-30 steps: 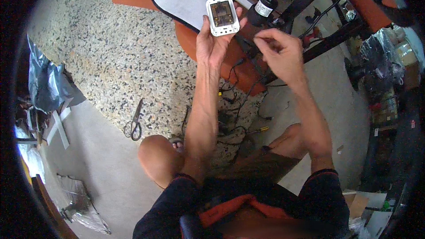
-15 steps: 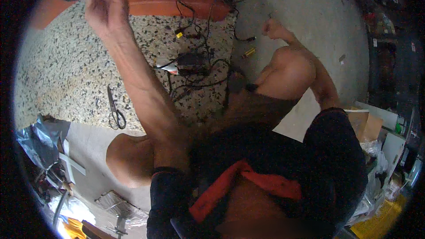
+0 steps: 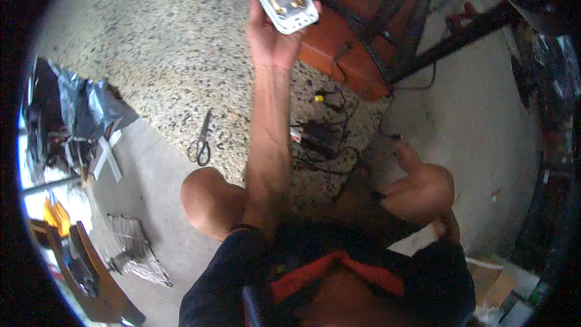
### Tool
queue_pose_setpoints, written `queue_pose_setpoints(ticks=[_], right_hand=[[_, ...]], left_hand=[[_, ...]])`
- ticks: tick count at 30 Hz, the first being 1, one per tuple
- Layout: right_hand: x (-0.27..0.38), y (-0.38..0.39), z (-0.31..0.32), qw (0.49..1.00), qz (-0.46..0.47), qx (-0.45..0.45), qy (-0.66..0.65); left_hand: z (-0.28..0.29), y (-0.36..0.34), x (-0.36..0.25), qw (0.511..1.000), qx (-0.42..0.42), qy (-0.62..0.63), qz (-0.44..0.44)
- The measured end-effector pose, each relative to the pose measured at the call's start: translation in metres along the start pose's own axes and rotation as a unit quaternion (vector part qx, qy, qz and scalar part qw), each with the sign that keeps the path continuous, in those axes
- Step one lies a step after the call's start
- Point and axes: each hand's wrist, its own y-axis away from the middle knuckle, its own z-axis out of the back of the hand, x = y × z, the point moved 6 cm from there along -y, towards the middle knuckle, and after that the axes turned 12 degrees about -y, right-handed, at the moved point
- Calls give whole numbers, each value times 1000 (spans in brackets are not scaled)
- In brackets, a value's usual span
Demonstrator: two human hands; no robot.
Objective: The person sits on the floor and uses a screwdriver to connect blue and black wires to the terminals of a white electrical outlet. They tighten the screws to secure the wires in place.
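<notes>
My left hand (image 3: 275, 45) is raised above the far edge of the speckled stone slab, closed around a white rounded rectangular plastic casing (image 3: 272, 5). Its open side faces me and shows brass-coloured metal pieces; it looks like part of an electrical socket. My right hand (image 3: 409, 156) is beside my right knee, dim and partly blurred. Its fingers look curled in, and what they hold, if anything, is hidden. On the slab, left of my left forearm, lie scissors (image 3: 203, 143) with black handles. Right of that forearm is a tangle of dark cables (image 3: 321, 139) with a yellow-tipped piece (image 3: 319, 99).
The speckled slab (image 3: 163, 54) spans the space before me. An orange-brown surface (image 3: 330, 48) borders its far side, with more cables and a dark bar (image 3: 454, 42) beyond. Left on the floor are a plastic bag (image 3: 91, 103), white crossed strips (image 3: 110, 157) and a flattened bundle (image 3: 139, 248).
The view has turned left. My left hand has brought the white casing nearer and fully into view, its inside showing. My right hand now appears lower, by the knee.
</notes>
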Motion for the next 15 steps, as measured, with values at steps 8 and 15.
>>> queue_pose_setpoints(ticks=[8,15], right_hand=[[243,65,151,956,125,-121,-235],[506,26,161,863,431,-227,-133]], left_hand=[[-3,2,-38,985,-115,-51,-121],[-7,14,-63,982,-91,16,-166]])
